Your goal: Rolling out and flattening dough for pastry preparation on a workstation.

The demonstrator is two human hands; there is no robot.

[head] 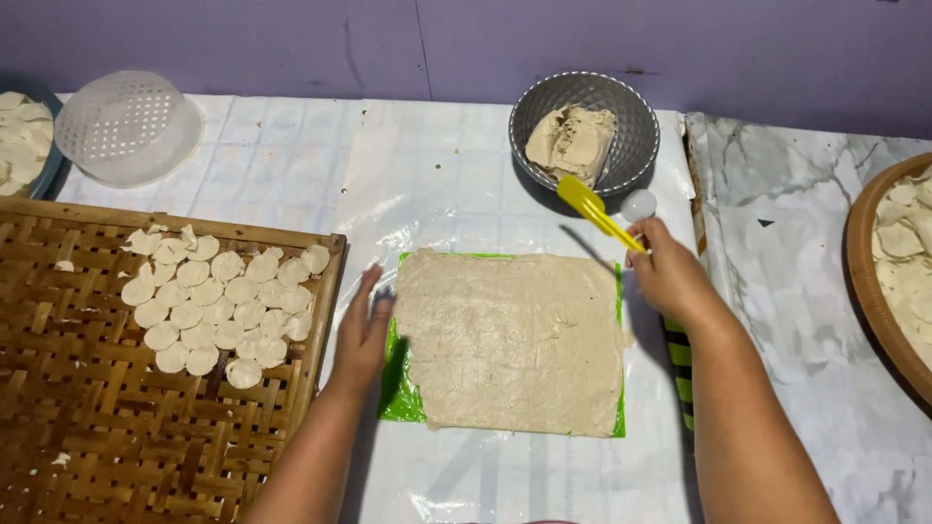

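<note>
A thin sheet of beige dough [510,340] is spread over a green mat [401,396] on clear plastic in the middle. My left hand [362,332] lies flat with fingers apart on the mat's left edge, beside the dough. My right hand [670,277] grips a yellow spatula [594,210] at the sheet's upper right corner; the blade points up toward a grey metal bowl [636,131] that holds a lump of dough [571,141]. A small white round object [639,205] sits just above my right hand.
A woven bamboo tray [87,408] at left carries several round dough discs [216,306]. An upturned white plastic strainer [126,126] and a dish of discs [21,136] stand at back left. A brown round tray [874,291] with discs sits at right on marble-patterned sheet.
</note>
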